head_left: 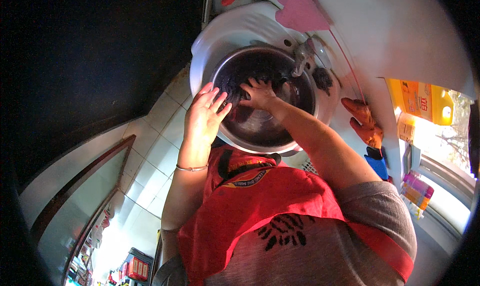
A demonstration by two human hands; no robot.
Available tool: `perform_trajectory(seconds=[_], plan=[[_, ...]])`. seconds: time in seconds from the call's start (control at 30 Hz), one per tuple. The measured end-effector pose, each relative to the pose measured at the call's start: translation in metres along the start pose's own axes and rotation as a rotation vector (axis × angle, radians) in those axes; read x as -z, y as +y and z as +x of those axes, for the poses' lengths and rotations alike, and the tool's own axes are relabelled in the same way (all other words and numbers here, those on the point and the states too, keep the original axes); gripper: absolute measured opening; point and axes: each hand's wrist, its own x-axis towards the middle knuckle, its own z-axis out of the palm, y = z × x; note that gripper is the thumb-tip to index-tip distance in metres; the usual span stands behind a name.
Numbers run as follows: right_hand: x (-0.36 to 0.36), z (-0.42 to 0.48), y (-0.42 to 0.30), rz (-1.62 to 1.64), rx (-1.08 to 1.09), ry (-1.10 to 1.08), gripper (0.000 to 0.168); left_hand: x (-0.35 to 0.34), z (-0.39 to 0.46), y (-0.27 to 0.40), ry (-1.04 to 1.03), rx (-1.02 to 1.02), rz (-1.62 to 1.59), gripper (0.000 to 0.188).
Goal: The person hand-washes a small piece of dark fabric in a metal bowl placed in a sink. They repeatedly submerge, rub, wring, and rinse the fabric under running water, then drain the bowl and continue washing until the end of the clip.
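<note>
A wide stainless-steel basin [313, 106] sits inside a white ceramic washbasin [210, 42]. Dark, soft material [230, 85], possibly wet cloth, lies in it; shadow hides its exact kind. My right hand [258, 93] reaches over the steel basin with fingers spread, back of the hand up, touching or just above the dark material. At the basin's left rim my left hand [205, 115] is raised, palm towards me, fingers apart and holding nothing. A metal faucet [300, 61] points into the basin from the far right side.
A dark scouring pad [323, 80] rests on the washbasin's ledge. Along the right wall, a pink cloth-like item [300, 8] and an orange glove [363, 121] hang by a red cord. A yellow jug [427, 102] and a jar [406, 128] stand by the window. White tiles [153, 147] cover the floor.
</note>
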Motion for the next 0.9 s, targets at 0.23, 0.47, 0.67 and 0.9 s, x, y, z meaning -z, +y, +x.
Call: perform_trajectory(seconds=[0.23, 0.47, 0.67, 0.9], plan=[[0.008, -0.003, 0.000, -0.090, 0.082, -0.043, 0.072, -0.009, 0.014, -0.001, 0.007, -0.032, 0.007, 0.047], [0.011, -0.010, 0.009, -0.195, 0.048, -0.028, 0.063, -0.021, 0.025, -0.011, 0.088, 0.012, 0.063, 0.053], [0.032, -0.014, 0.028, 0.148, 0.026, -0.022, 0.044, -0.021, 0.053, -0.037, 0.188, 0.068, 0.108, 0.071], [0.134, -0.096, 0.003, 0.424, 0.381, 0.390, 0.035, -0.022, 0.110, -0.086, 0.059, 0.095, 0.122, 0.061]])
